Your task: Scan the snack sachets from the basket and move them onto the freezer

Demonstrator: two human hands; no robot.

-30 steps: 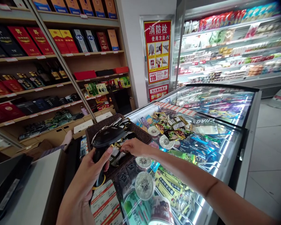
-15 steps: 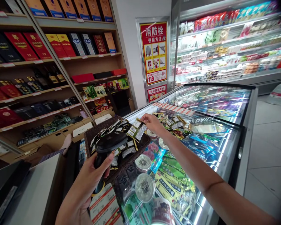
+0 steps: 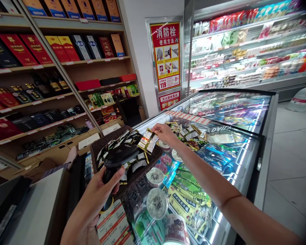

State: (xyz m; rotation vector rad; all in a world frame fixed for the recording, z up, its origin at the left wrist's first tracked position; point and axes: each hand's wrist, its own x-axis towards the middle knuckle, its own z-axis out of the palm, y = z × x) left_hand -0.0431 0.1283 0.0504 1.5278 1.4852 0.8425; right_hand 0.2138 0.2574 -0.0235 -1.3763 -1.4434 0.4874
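My left hand (image 3: 104, 192) is wrapped round the grip of a black barcode scanner (image 3: 119, 154), its head pointing toward the packet in my other hand. Between the fingertips of my right hand (image 3: 164, 132) is the corner of a small snack packet (image 3: 148, 141), its printed label facing me. A reddish patch of light shows on that label. Below it, a dark brown woven basket (image 3: 132, 187) holds several similar packets (image 3: 139, 162), partly hidden by the scanner. More such packets (image 3: 191, 132) lie in a pile on the glass lid, just beyond my right wrist.
The basket rests on a chest freezer (image 3: 257, 163) with a glass top, frozen goods showing beneath. Price labels (image 3: 114, 224) lie at the near left. Shelves of boxed goods (image 3: 63, 49) stand left, a lit refrigerated display (image 3: 244, 51) at back right. Another person's limb (image 3: 71, 154) shows at left.
The reddish light now shows on the packet's label, where none was visible before. Both hands keep nearly the same position; the view has shifted slightly.
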